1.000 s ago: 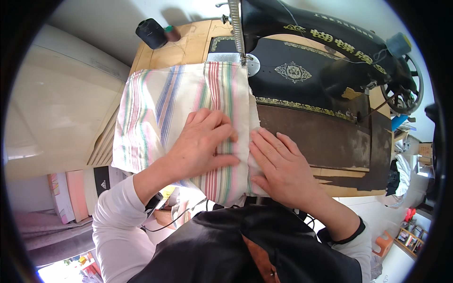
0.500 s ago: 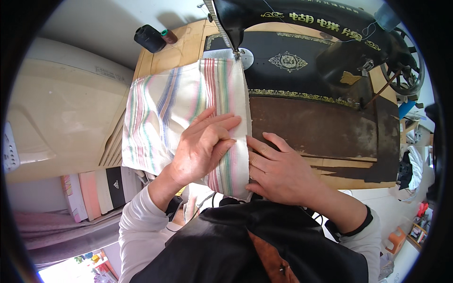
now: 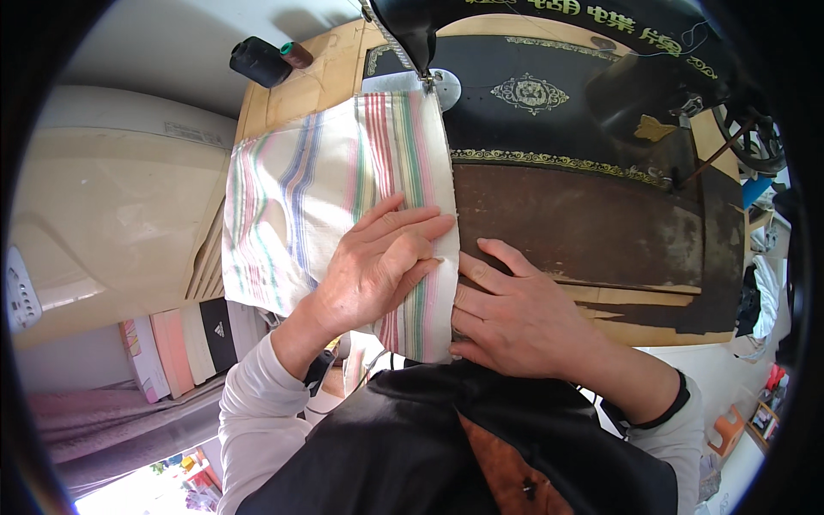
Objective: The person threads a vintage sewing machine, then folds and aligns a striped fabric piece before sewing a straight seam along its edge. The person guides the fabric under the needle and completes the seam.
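Note:
A white cloth with red, green, blue and pink stripes lies on the sewing machine table, its far end at the needle and presser foot. My left hand rests palm down on the cloth, fingers stretched toward its right edge, the thumb lying near that edge. My right hand lies flat just to the right, fingers spread, several fingertips touching the cloth's right edge. Whether any tip is under the edge is hidden. The black sewing machine with gold ornament stands beyond both hands.
A black thread cone and a small brown spool stand at the far left of the wooden tabletop. The machine's handwheel is at the far right. A cream appliance casing flanks the table on the left, above several boxes.
The view has shifted slightly, with the machine now higher in the picture. My left fingertips have slid a little right, closer to the cloth's edge. My right hand stays beside that edge.

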`<act>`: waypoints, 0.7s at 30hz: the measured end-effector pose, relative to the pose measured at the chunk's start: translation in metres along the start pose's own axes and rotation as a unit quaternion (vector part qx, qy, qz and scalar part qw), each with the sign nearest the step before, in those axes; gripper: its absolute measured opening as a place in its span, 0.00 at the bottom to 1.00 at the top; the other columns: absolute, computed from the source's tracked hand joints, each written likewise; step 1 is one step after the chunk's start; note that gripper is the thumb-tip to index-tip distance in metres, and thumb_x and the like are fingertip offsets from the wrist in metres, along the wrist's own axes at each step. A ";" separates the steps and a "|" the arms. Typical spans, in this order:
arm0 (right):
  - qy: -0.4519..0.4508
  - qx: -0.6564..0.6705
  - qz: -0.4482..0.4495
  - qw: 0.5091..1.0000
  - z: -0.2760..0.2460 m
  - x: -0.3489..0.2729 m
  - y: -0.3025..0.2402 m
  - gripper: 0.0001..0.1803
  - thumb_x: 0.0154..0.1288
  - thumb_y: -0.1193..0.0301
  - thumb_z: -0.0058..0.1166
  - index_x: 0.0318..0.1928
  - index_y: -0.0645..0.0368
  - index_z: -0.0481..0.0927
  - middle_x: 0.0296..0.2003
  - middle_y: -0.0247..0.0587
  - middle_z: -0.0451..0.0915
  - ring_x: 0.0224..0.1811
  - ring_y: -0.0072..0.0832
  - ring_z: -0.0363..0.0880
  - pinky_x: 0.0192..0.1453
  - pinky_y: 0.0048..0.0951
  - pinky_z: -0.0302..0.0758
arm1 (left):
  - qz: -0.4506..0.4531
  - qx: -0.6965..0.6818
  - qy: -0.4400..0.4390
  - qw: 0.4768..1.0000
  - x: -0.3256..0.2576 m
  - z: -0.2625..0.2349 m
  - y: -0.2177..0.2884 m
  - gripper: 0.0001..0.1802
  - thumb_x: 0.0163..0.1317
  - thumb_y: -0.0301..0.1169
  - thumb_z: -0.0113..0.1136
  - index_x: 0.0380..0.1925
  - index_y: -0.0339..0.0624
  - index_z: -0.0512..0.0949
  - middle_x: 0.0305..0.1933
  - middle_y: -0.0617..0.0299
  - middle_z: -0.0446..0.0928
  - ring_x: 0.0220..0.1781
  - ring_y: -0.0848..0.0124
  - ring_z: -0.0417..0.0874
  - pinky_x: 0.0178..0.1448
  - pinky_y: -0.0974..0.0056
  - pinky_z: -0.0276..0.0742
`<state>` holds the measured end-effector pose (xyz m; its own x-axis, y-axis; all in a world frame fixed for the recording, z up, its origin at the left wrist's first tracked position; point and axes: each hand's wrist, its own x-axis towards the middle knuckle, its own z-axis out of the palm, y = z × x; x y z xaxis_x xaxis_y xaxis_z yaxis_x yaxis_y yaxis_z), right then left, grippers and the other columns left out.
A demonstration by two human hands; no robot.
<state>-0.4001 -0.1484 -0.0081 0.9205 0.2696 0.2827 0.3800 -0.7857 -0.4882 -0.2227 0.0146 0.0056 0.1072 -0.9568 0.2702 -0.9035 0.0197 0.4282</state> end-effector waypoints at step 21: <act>-0.074 0.086 0.065 0.991 -0.045 0.007 0.011 0.19 0.63 0.63 0.66 0.51 0.58 0.81 0.54 0.41 0.79 0.66 0.39 0.74 0.73 0.49 0.64 | 0.048 0.015 -0.025 0.998 0.010 -0.005 -0.009 0.13 0.59 0.35 0.72 0.31 0.44 0.76 0.51 0.59 0.86 0.59 0.58 0.85 0.74 0.42 0.69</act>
<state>-0.3940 -0.1804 0.0259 0.9609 0.2616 0.0903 0.2559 -0.7153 -0.6503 -0.2112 0.0061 0.0085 -0.0015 -0.9644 0.2645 -0.9208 0.1045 0.3758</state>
